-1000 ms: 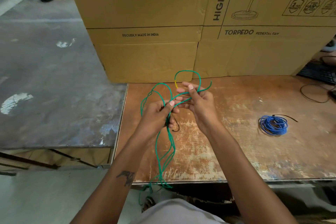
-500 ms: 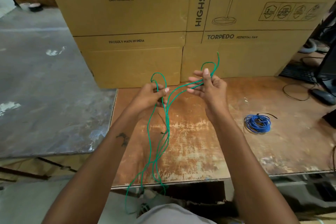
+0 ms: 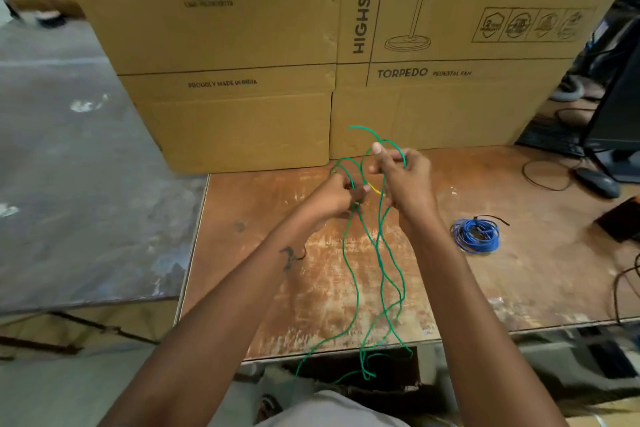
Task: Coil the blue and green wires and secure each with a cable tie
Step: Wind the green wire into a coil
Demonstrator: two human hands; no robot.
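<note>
Both hands, left (image 3: pixel 341 192) and right (image 3: pixel 401 177), gripped our green wire (image 3: pixel 381 260) loops. Blue wire (image 3: pixel 476 235) sat coiled on the surface (image 3: pixel 519 253).

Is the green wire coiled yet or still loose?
Still loose. The green wire hangs in long uneven strands from both hands, left hand and right hand, trailing past the table edge; no tie on it.
</note>
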